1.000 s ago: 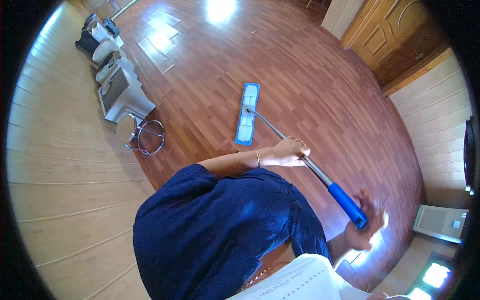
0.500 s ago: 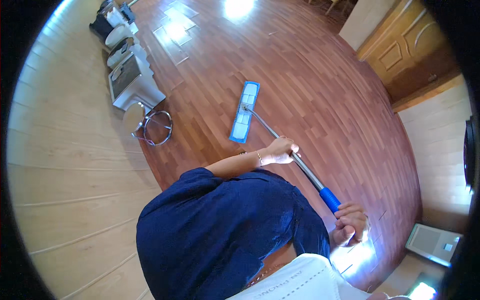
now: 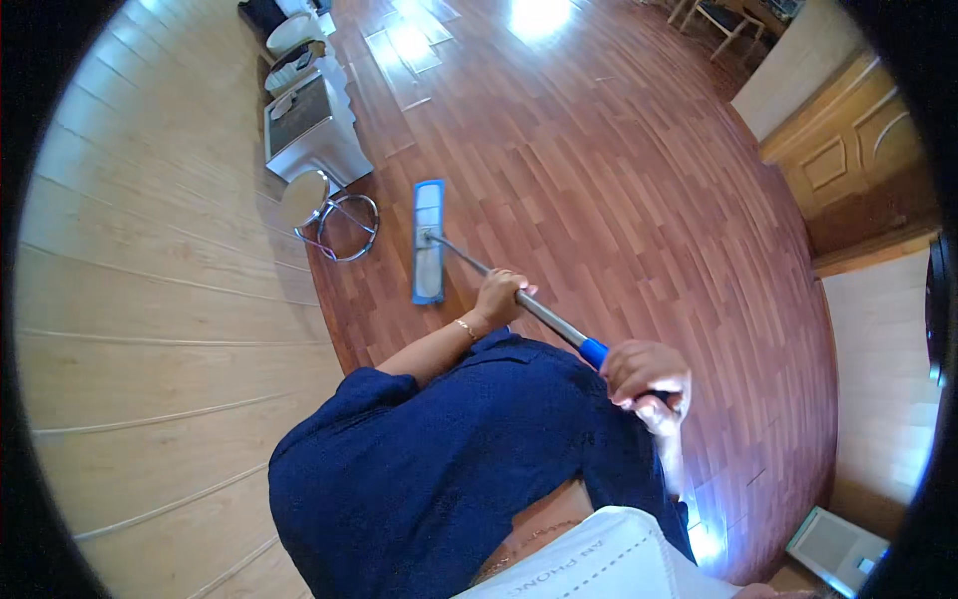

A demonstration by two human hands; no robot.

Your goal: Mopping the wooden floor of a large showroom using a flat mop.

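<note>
The mop (image 3: 429, 270) was clasped by the left grip (image 3: 502, 297) at its shaft (image 3: 551, 321), by the right grip (image 3: 647, 375) at its handle (image 3: 593, 351). A stool (image 3: 305, 198) was positioned left of the mop.

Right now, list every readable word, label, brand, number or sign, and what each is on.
White face mask, lower edge: dark printed capitals beside a dotted line; wording withheld.
Flat mop head: no text seen.
Blue handle sleeve: mostly covered by the right hand; no text visible.
Pale boxy unit, lower right: any marking too small to read.
</note>
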